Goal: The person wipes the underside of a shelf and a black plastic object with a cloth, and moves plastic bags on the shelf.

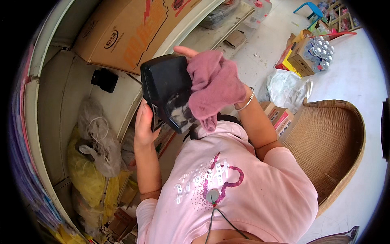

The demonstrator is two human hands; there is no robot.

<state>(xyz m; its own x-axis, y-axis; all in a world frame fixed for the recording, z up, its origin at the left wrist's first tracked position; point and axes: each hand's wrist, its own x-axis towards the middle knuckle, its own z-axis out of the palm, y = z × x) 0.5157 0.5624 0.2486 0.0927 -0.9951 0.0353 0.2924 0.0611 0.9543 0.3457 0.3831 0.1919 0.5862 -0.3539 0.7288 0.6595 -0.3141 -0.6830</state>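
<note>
A glossy black, boxy plastic device [165, 79] is held up in front of my chest, tilted. Its kind is not clear, and pale smudges or reflections show on its lower face. My left hand [145, 125] grips its near left edge, thumb up along the side. A dusty-pink cloth [215, 83] lies against the device's right side, draped over my right hand [186, 51]. Most of that hand is hidden under the cloth; one finger sticks out past the device's top edge. A bracelet circles my right wrist.
Metal shelving on the left bears a large cardboard box [122, 30], a small black object [105, 80] and plastic bags [95, 150]. To the right rests a woven basket [325, 142]. Beyond it are a white plastic bag [286, 87], a carton of bottles [304, 57] and a blue stool [310, 9].
</note>
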